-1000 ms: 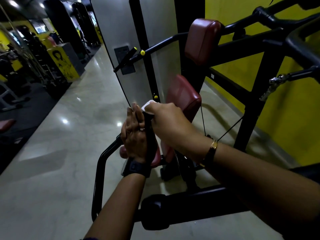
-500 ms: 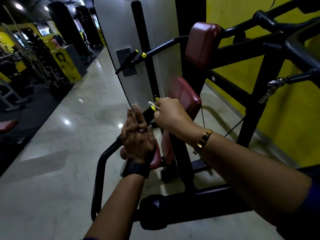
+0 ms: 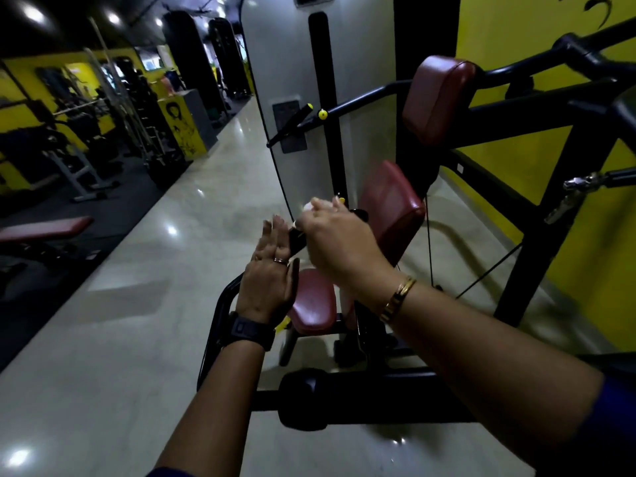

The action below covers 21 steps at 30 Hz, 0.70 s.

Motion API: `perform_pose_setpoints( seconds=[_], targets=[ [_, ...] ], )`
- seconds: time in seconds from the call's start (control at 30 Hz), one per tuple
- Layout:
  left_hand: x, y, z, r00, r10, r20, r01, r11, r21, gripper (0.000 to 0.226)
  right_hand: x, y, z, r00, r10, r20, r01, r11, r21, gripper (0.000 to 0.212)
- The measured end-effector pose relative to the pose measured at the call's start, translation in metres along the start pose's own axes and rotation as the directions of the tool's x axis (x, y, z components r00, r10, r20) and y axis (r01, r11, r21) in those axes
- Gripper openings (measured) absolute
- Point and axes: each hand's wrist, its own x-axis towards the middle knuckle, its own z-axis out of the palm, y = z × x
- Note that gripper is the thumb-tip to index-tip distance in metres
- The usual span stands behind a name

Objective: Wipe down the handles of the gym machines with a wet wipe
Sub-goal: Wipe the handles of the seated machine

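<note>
A black machine handle (image 3: 296, 239) rises between my two hands at the middle of the view. My left hand (image 3: 270, 273) lies flat against its left side with the fingers straight. My right hand (image 3: 339, 241) grips a white wet wipe (image 3: 309, 206) round the handle's upper end, near its yellow end cap (image 3: 341, 200); most of the wipe is hidden in the fist. A second black handle (image 3: 290, 127) with a yellow tip sticks out higher up, in front of the grey weight-stack cover (image 3: 285, 63).
Maroon pads (image 3: 390, 210) and a maroon seat (image 3: 315, 302) sit just behind my hands on the black frame (image 3: 537, 242). A black roller pad (image 3: 303, 401) lies low in front. A yellow wall (image 3: 516, 39) runs on the right; a glossy floor aisle (image 3: 137, 287) and more machines lie left.
My right hand has slid the wipe up the handle toward its yellow end cap. My left hand's fingers have straightened and it now only lies against the handle.
</note>
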Motion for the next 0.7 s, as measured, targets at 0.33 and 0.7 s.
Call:
perform_pose_setpoints(
  seconds=[0.33,0.7],
  targets=[
    [-0.035,-0.029,-0.029,0.951,-0.171,0.259,0.15,0.984,0.097,0.078,-0.009,-0.019,0.021,0.982,0.021,0.187,0.026,0.969,-0.247,0.077],
    [-0.023,-0.057,-0.038,0.933,0.126,0.338,-0.18,0.975,0.133,0.072,-0.011,-0.027,0.019,0.974,-0.046,0.22,0.113,0.946,-0.303,0.059]
  ],
)
